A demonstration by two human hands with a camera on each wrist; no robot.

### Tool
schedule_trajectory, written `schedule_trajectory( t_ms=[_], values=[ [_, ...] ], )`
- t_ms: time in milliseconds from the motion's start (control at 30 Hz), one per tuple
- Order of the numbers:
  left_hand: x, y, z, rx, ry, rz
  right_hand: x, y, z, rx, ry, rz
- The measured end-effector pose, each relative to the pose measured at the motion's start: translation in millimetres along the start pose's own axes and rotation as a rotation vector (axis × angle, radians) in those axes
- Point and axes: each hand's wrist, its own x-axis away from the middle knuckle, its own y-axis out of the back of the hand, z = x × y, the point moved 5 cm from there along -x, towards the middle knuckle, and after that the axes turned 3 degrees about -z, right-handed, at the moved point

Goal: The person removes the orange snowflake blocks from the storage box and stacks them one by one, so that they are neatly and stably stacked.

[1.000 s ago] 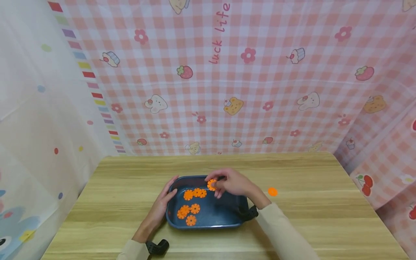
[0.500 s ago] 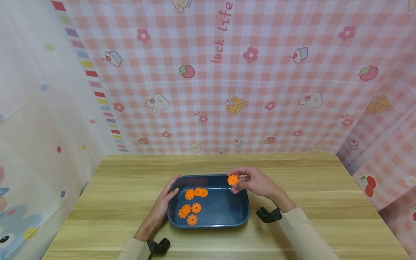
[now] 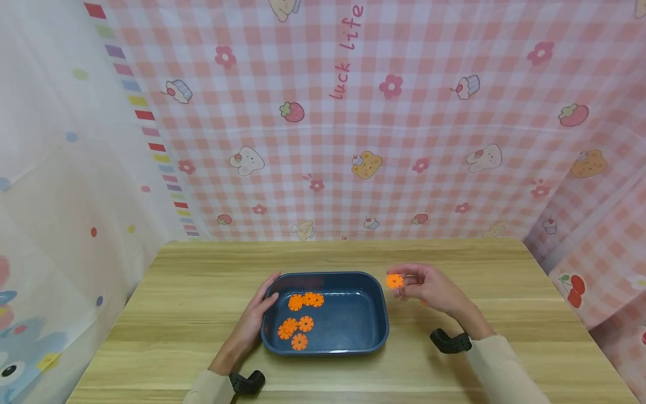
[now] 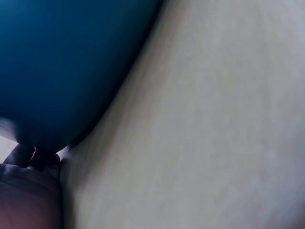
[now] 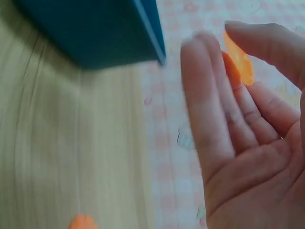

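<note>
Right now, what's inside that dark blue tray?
Inside the tray are notched orange discs, all toward its left side, some overlapping. Whatever the overlapping ones cover can't be seen, so I can't give an exact count.

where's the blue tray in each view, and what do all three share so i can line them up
Head: the blue tray is in the lower middle, with the left hand at its left end.
Left wrist: it fills the upper left, cut off by the picture's edges.
Right wrist: upper left, left of the right hand.
Shared landmark: the wooden tabletop, visible in all three.
</note>
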Motion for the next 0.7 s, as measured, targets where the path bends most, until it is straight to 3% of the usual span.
schedule_trajectory(
  t_ms=[300,500,700],
  values=[
    [-0.3,-0.6,0.1,-0.010,-0.003,0.001,18.3,31,-27,0.163,0.009,-0.172],
    [0.6,-0.4,-0.3,-0.012,0.010,0.000,27.1,42,-45,0.264,-0.011,-0.233],
    [0.3,0.2,1.3,-0.015,0.018,0.000,32.0,48,-63,0.292,-0.069,-0.262]
  ],
)
